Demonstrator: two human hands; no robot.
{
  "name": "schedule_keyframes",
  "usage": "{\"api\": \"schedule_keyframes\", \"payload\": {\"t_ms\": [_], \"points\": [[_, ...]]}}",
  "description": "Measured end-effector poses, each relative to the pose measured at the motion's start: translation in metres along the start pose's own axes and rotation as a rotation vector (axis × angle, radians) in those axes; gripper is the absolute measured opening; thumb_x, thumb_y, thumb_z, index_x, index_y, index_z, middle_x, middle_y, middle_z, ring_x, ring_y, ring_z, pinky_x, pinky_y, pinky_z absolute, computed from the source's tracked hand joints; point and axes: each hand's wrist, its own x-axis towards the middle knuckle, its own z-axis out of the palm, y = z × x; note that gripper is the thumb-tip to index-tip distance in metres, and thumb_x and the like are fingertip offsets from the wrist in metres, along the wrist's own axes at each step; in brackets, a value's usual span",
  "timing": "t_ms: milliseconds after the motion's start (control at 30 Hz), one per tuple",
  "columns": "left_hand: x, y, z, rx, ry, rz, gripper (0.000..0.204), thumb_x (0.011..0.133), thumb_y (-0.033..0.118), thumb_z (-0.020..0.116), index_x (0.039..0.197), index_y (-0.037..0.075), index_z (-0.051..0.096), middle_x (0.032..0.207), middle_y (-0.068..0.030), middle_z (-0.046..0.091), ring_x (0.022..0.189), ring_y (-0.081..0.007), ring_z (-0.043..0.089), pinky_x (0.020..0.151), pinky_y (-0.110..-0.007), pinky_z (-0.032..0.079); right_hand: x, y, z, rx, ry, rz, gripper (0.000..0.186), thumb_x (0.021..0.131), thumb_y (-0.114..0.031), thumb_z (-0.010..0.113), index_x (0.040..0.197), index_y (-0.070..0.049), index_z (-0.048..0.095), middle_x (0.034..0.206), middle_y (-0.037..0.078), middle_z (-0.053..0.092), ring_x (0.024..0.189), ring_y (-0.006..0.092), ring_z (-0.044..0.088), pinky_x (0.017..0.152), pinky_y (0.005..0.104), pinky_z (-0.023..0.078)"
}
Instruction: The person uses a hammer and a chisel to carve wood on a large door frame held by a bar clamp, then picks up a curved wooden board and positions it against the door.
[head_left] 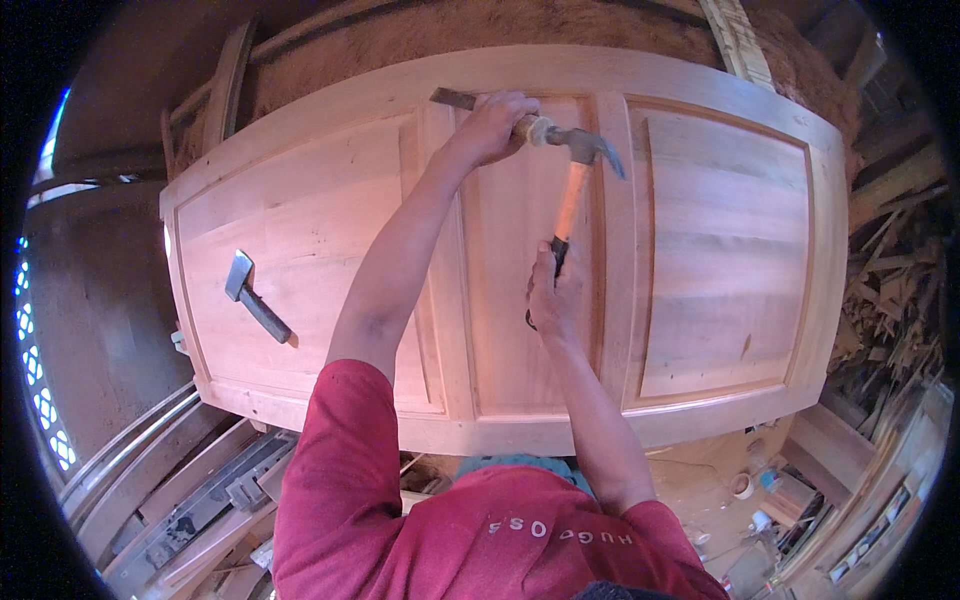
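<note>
A wooden panelled door [625, 250] lies flat before me. My left hand [495, 125] is closed around a chisel [453, 98] over the door's far rail, its flat blade pointing left and its pale handle end to the right. My right hand [555, 288] grips the black lower handle of a claw hammer [574, 195]. The hammer's head is right at the butt of the chisel handle; whether they touch I cannot tell. On the left panel rests a small hatchet-like tool [258, 300] with a wide metal blade and dark handle.
Shavings or sawdust [600, 30] heap beyond the door's far edge. Scrap wood [890, 300] piles up on the right. Boards and a long metal tool [235, 490] lie at lower left. Small containers [742, 487] sit low on the right.
</note>
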Motion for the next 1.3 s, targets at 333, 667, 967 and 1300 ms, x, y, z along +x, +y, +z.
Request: {"api": "schedule_keyframes", "payload": {"t_ms": [333, 667, 967, 1300], "points": [[0.006, 0.004, -0.004, 0.018, -0.115, -0.080, 0.040, 0.071, 0.003, 0.069, 0.109, 0.011, 0.062, 0.104, -0.0099, 0.065, 0.105, -0.0332, 0.060, 0.087, -0.046, 0.046, 0.004, 0.003, 0.002, 0.156, 0.102, -0.038, 0.019, 0.101, -0.023, 0.051, 0.090, -0.009, 0.043, 0.060, -0.002, 0.047, 0.045, 0.0069, 0.045, 0.040, 0.0254, 0.038], [-0.047, -0.004, -0.028, 0.080, -0.024, 0.032, 0.042, 0.061, -0.002, 0.072, 0.099, 0.010, 0.062, 0.097, -0.0132, 0.064, 0.100, -0.0369, 0.060, 0.085, -0.045, 0.047, -0.025, 0.026, -0.015, -0.035, 0.048, -0.064, 0.018, 0.100, -0.025, 0.055, 0.093, -0.010, 0.048, 0.062, -0.003, 0.047, 0.046, 0.0056, 0.044, 0.040, 0.0239, 0.036], [-0.184, 0.240, -0.039, -0.049, -0.267, -0.151, 0.037, 0.061, 0.001, 0.074, 0.094, 0.008, 0.060, 0.094, -0.0136, 0.062, 0.094, -0.0353, 0.058, 0.084, -0.045, 0.044, -0.130, 0.040, -0.200, -0.366, 0.238, -0.080, 0.038, 0.098, -0.039, 0.056, 0.092, -0.002, 0.052, 0.062, 0.012, 0.047, 0.056, 0.0240, 0.050, 0.054, 0.0406, 0.041], [-0.204, 0.409, 0.006, -0.307, -0.408, -0.397, 0.024, 0.081, 0.012, 0.076, 0.097, 0.003, 0.059, 0.082, -0.0158, 0.064, 0.077, -0.0360, 0.064, 0.067, -0.042, 0.050, -0.263, 0.066, -0.326, -0.319, 0.420, 0.023, 0.030, 0.097, -0.030, 0.058, 0.095, -0.001, 0.053, 0.071, 0.022, 0.058, 0.070, 0.0417, 0.064, 0.060, 0.0479, 0.045]]}}
